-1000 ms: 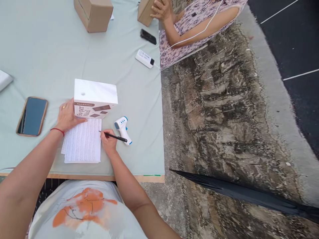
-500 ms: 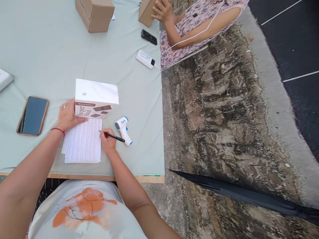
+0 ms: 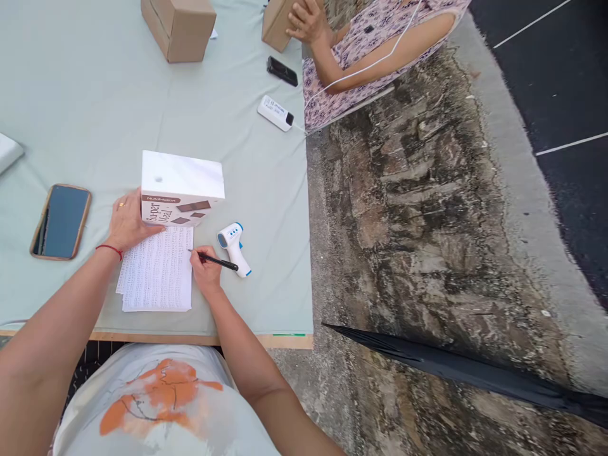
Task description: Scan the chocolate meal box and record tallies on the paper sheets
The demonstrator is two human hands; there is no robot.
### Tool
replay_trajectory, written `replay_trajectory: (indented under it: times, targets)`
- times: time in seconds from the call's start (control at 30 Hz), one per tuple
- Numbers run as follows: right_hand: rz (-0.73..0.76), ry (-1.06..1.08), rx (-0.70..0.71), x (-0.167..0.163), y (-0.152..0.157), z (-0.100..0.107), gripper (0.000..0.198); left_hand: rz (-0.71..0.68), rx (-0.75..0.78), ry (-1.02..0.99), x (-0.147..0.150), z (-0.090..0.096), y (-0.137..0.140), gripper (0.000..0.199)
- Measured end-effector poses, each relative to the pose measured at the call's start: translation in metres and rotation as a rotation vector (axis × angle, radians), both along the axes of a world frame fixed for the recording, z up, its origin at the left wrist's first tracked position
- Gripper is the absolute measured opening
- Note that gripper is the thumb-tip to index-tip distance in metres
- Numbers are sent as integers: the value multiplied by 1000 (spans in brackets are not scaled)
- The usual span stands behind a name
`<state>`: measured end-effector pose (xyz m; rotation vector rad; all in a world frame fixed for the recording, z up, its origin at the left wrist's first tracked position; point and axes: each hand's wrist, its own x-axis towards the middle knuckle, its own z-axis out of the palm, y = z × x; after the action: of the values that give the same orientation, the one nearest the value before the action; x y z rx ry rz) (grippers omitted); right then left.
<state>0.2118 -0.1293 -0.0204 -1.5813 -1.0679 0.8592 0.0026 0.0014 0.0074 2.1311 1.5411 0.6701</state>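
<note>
A white printed box [image 3: 183,175] with brown bar pictures stands on the cloth-covered table, at the top edge of a stack of paper sheets [image 3: 156,272]. My left hand [image 3: 127,221] grips the box's lower left corner, its thumb along the front bottom edge over the paper; some of its fingertips are hidden. Dense rows of small writing cover the top sheet. My right hand [image 3: 206,272] is closed round a black pen [image 3: 218,260], the tip at the sheet's right edge. Close by on the right lies a white and blue infrared thermometer [image 3: 234,249].
A phone [image 3: 61,221] lies left of my left hand. Further back are a brown carton [image 3: 185,28], a black device [image 3: 282,71] and a white device [image 3: 275,113] with a cable. Another person's hand [image 3: 306,22] touches a second carton [image 3: 276,25]. The table's right edge borders rough ground.
The whole view has shifted very slightly. Both hands, the box and the pen keep their places on the table.
</note>
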Motion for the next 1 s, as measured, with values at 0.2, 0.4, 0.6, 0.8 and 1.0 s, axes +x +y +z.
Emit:
replay_trajectory:
  times: [0.2,0.4,0.6,0.8,1.0]
  targets:
    - [-14,-5,6,-1,0,-2,29,-17,5,32,1,3,-1,112]
    - [6,-18,3,0,0,-2,28,-6,10,34,1,4,0,115]
    - [4,-12,4,1,0,-3,26,-25,7,40,0,5,-1,104]
    - [-31,-5,56,-1,1,-6,28,-10,-28,40,1,9,-2,96]
    - [-65,38,57,-1,1,-6,30,-14,0,-3,-1,2,0,93]
